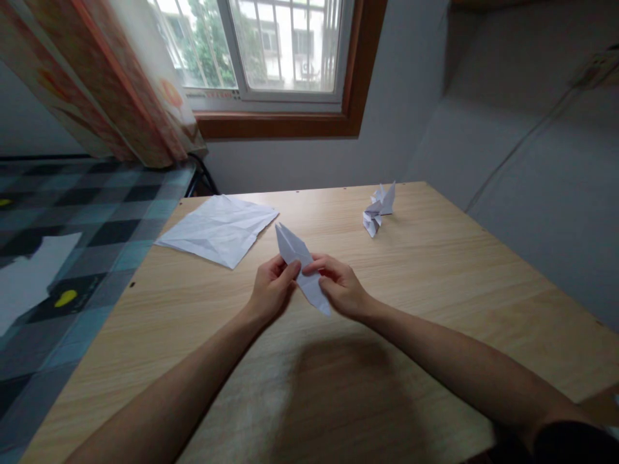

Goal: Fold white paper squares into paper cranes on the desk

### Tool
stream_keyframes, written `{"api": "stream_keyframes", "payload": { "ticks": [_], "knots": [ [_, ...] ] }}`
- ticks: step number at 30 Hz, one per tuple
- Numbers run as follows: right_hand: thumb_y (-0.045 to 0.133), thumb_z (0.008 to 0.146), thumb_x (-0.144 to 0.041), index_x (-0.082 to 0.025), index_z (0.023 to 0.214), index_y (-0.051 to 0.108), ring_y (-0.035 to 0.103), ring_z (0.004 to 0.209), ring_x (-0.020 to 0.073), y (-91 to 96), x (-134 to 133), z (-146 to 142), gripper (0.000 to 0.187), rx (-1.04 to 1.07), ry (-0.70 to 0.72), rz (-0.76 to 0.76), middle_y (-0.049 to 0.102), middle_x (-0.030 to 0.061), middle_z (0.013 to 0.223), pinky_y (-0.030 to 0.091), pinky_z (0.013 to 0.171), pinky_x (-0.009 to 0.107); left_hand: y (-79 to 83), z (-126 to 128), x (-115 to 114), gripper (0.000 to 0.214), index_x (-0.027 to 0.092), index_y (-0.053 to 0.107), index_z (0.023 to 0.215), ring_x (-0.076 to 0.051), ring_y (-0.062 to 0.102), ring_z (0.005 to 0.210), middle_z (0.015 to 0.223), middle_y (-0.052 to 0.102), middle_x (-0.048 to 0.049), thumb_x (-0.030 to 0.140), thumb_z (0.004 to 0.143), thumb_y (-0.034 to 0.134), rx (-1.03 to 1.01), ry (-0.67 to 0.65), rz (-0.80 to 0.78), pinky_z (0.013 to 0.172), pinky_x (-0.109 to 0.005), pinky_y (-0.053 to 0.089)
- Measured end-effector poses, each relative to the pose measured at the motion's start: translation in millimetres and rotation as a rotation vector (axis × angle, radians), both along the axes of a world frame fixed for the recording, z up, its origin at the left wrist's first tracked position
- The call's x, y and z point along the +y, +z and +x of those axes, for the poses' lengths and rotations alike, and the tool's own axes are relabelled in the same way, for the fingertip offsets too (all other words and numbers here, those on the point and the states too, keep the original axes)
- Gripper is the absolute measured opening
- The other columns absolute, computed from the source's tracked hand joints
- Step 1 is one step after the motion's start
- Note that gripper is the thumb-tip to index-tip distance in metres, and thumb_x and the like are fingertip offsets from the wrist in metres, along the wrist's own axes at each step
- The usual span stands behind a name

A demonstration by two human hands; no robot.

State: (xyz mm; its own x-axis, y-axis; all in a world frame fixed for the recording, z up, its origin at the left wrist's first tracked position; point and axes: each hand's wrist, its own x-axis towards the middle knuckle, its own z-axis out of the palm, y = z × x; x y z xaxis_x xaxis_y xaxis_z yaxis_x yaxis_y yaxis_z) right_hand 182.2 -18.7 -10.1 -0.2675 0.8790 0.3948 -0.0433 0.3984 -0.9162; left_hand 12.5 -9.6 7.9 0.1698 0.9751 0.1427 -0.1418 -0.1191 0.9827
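A white sheet of paper folded into a long, narrow diamond, the folded paper (314,291), is held tilted above the wooden table. Its upper end is split into two points; its lower end comes to a single tip. My left hand (273,283) pinches its left edge, thumb on top and fingers behind. On the opposite edge, my right hand (342,287) grips it between thumb and fingers. The fingers behind the paper are partly hidden.
Creased white paper sheets (222,225) lie at the table's (435,270) far left. Small folded paper figures (380,207) stand at the back right. A checkered bed (97,258) with white paper (36,277) adjoins the left edge; a window (290,51) is beyond.
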Motion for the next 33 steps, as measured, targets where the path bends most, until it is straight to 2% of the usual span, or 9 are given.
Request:
{"api": "stream_keyframes", "payload": {
  "ticks": [3,5,10,17,19,21,23,28,33],
  "knots": [
    [0.045,0.070,-0.009,-0.023,0.092,0.075,0.067,0.094,0.0181,-1.9,2.4,-0.1,0.040,0.056,-0.033,-0.074,0.074,0.0017,0.099,0.053,0.085,0.033,-0.2,-0.4,1.5,0.025,0.016,0.067,0.079,-0.018,0.062,0.076,0.076,0.067,-0.0029,0.040,0.076,0.072,0.043,0.027,0.039,0.069,-0.029,0.049],
    [0.047,0.073,-0.010,-0.023,0.091,0.076,0.068,0.088,0.0170,-2.3,2.7,-0.4,0.037,0.058,-0.063,-0.081,0.074,0.0009,0.093,0.053,0.083,0.032,-0.8,-0.3,2.5,0.024,0.017,0.063,0.084,-0.016,0.062,0.073,0.075,0.067,-0.0008,0.036,0.075,0.074,0.014,0.044,0.032,0.067,-0.027,0.050],
    [0.062,0.081,-0.022,-0.024,0.094,0.077,0.070,0.086,0.0167,-3.5,2.2,-3.7,0.020,0.106,-0.046,-0.135,0.077,0.0017,0.094,0.057,0.081,0.032,-1.6,0.8,3.3,0.054,0.023,0.043,0.111,-0.012,0.059,0.055,0.064,0.063,0.0083,0.028,0.069,0.077,-0.058,0.112,-0.010,0.057,-0.023,0.047],
    [0.074,0.078,-0.028,-0.023,0.090,0.079,0.072,0.085,0.0179,-12.1,4.9,-4.2,0.015,0.121,-0.098,-0.189,0.079,0.0035,0.093,0.058,0.082,0.033,2.3,2.1,-1.3,0.050,0.026,0.048,0.122,-0.013,0.062,0.070,0.083,0.065,0.0029,0.024,0.076,0.069,-0.031,0.131,0.122,0.061,-0.023,0.047],
    [0.074,0.078,-0.027,-0.023,0.091,0.079,0.072,0.084,0.0180,-13.4,5.8,-3.3,0.015,0.106,-0.107,-0.169,0.079,0.0037,0.092,0.058,0.081,0.032,4.0,-0.4,-1.3,0.035,0.023,0.060,0.111,-0.015,0.062,0.075,0.084,0.066,0.0003,0.023,0.077,0.065,0.049,0.143,0.155,0.067,-0.026,0.048],
    [0.074,0.076,-0.025,-0.022,0.090,0.079,0.072,0.081,0.0175,-13.4,6.8,-2.7,0.015,0.105,-0.122,-0.154,0.079,0.0036,0.089,0.057,0.077,0.031,4.6,-3.3,-0.7,0.014,0.018,0.068,0.086,-0.017,0.060,0.078,0.080,0.066,-0.0020,0.022,0.076,0.059,0.137,0.124,0.191,0.073,-0.029,0.048],
    [0.075,0.073,-0.023,-0.022,0.087,0.079,0.071,0.078,0.0170,-12.5,7.8,-2.5,0.015,0.124,-0.142,-0.150,0.078,0.0031,0.086,0.056,0.074,0.030,4.1,-5.0,-0.4,0.014,0.017,0.069,0.073,-0.018,0.060,0.079,0.079,0.067,-0.0032,0.019,0.071,0.055,0.162,0.068,0.199,0.073,-0.030,0.047],
    [0.079,0.072,-0.027,-0.022,0.081,0.079,0.069,0.072,0.0173,-8.6,7.6,-2.2,0.011,0.142,-0.199,-0.126,0.077,0.0024,0.079,0.054,0.071,0.030,2.2,-2.2,-3.1,0.018,0.017,0.065,0.084,-0.013,0.057,0.065,0.076,0.064,0.0000,0.014,0.066,0.063,0.154,-0.007,0.139,0.060,-0.024,0.043],
    [0.079,0.075,-0.035,-0.021,0.072,0.074,0.067,0.078,0.0181,1.2,2.6,-0.9,0.016,0.070,-0.232,-0.014,0.073,0.0040,0.083,0.053,0.071,0.030,1.3,-1.8,-4.1,0.015,0.016,0.063,0.071,-0.013,0.055,0.065,0.069,0.062,0.0002,0.028,0.076,0.072,0.261,0.039,0.226,0.062,-0.024,0.042]
  ]
}}
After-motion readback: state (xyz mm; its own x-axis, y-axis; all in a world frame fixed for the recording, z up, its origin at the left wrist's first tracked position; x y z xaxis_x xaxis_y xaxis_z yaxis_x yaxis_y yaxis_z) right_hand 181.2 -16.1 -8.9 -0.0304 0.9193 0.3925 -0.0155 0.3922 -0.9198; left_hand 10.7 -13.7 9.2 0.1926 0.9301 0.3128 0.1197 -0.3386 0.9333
